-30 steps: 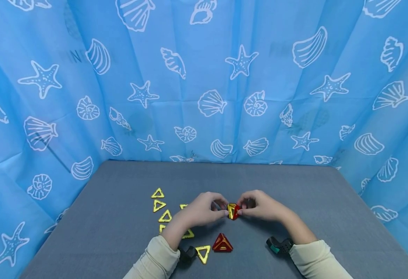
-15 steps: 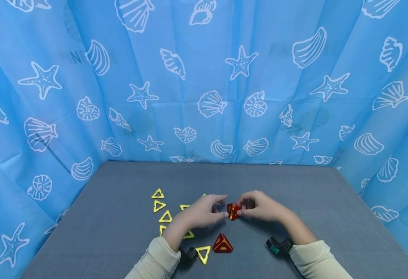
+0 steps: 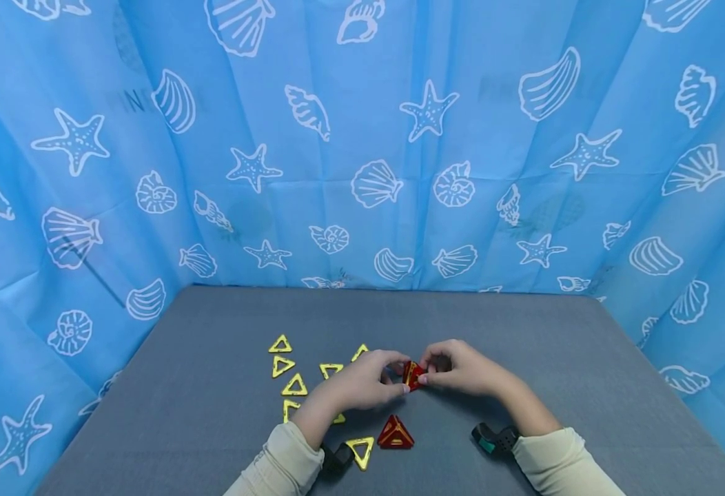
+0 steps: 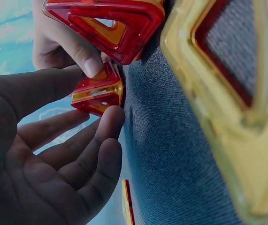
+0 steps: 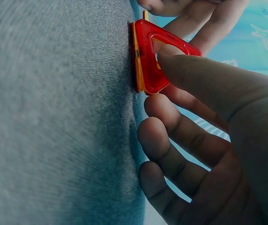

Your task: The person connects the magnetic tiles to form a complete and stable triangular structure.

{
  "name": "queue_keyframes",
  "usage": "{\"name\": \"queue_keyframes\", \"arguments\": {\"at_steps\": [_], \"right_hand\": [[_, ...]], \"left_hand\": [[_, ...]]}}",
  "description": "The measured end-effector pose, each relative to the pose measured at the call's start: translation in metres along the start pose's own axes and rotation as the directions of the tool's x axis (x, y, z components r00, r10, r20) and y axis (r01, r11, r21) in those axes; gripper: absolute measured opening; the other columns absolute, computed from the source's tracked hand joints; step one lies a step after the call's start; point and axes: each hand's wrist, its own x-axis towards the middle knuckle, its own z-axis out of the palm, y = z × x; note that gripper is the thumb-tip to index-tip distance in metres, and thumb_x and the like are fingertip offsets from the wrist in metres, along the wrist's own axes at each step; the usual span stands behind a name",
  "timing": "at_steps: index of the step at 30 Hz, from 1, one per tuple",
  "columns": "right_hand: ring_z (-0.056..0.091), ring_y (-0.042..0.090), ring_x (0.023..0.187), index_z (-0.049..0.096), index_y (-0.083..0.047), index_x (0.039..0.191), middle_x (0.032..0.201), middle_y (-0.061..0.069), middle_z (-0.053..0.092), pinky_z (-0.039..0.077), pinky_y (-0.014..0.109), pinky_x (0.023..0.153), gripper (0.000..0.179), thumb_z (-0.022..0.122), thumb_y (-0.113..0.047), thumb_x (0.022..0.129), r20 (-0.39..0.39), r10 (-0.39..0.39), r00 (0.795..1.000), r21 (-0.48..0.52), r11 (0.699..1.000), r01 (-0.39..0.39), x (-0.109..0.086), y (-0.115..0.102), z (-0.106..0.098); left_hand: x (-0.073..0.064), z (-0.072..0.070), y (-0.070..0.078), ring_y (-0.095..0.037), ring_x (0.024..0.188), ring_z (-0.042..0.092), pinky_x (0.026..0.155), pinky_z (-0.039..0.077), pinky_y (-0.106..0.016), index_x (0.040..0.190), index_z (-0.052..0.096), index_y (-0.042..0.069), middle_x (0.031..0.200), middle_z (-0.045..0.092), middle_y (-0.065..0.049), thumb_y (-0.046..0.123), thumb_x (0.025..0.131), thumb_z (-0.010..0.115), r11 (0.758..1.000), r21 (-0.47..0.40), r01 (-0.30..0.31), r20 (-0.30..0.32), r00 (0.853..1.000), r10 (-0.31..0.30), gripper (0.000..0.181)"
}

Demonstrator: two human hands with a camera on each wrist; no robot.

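Between both hands, on the grey table, stands a small pyramid of red and yellow triangular magnetic tiles (image 3: 412,376). My right hand (image 3: 464,370) pinches its right side; in the right wrist view the thumb lies on a red tile (image 5: 147,51) and other fingers go behind. At the left side my left hand (image 3: 362,380) holds it between thumb and fingers, as the left wrist view shows on the pyramid (image 4: 96,93). A second red pyramid (image 3: 395,434) stands nearer the body. Beside that lies a flat yellow triangle tile (image 3: 361,452).
Several yellow triangle tiles (image 3: 295,385) lie flat to the left, some partly covered by the left arm. Another yellow tile (image 3: 359,352) lies behind the left hand. A blue shell-print curtain (image 3: 362,138) hangs around the table (image 3: 524,331).
The pyramid has turned, showing red faces where a yellow one faced forward. My left hand let go of it, then closed on it again. The right hand has stayed nearly still.
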Motion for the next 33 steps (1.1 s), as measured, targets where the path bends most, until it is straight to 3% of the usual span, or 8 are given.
{"name": "queue_keyframes", "arguments": {"at_steps": [12, 19, 27, 33], "right_hand": [[0.058, 0.008, 0.072, 0.070, -0.013, 0.098, 0.082, -0.002, 0.063, 0.049, 0.025, 0.065, 0.012, 0.076, -0.023, 0.099, -0.013, -0.011, 1.000, -0.024, 1.000, 0.011, 0.001, 0.002, 0.002], [0.059, 0.009, 0.072, 0.070, -0.013, 0.099, 0.082, -0.002, 0.063, 0.050, 0.025, 0.064, 0.011, 0.076, -0.022, 0.099, -0.024, 0.020, 1.000, -0.043, 0.999, -0.021, 0.001, 0.003, -0.001], [0.059, 0.010, 0.072, 0.071, -0.013, 0.098, 0.082, -0.002, 0.064, 0.049, 0.026, 0.064, 0.013, 0.076, -0.025, 0.099, -0.028, 0.050, 0.998, -0.052, 0.997, -0.051, 0.000, 0.005, -0.006], [0.058, 0.009, 0.071, 0.071, -0.015, 0.098, 0.083, -0.003, 0.063, 0.049, 0.026, 0.063, 0.012, 0.076, -0.026, 0.099, -0.049, 0.058, 0.997, -0.067, 0.996, -0.061, -0.003, 0.011, -0.009]], "left_hand": [[0.000, -0.001, 0.003, -0.010, 0.101, 0.070, 0.087, 0.060, -0.032, 0.145, 0.064, 0.008, 0.127, 0.074, -0.007, 0.023, 0.101, 0.074, 1.000, 0.017, 0.010, -0.004, 1.000, -0.010, 0.047], [-0.001, -0.006, 0.002, -0.013, 0.103, 0.072, 0.083, 0.060, -0.030, 0.144, 0.065, 0.010, 0.121, 0.077, -0.005, 0.023, 0.102, 0.073, 1.000, 0.002, -0.012, -0.002, 1.000, 0.012, 0.045], [-0.007, -0.027, -0.012, -0.017, 0.104, 0.069, 0.086, 0.057, -0.038, 0.138, 0.067, 0.007, 0.117, 0.075, -0.004, 0.025, 0.103, 0.072, 0.998, 0.046, -0.051, -0.123, 0.991, 0.056, 0.040], [-0.016, -0.045, -0.022, -0.023, 0.105, 0.070, 0.087, 0.058, -0.044, 0.135, 0.069, 0.005, 0.118, 0.073, -0.007, 0.022, 0.103, 0.071, 0.999, 0.042, -0.012, -0.199, 0.980, 0.020, 0.036]]}}
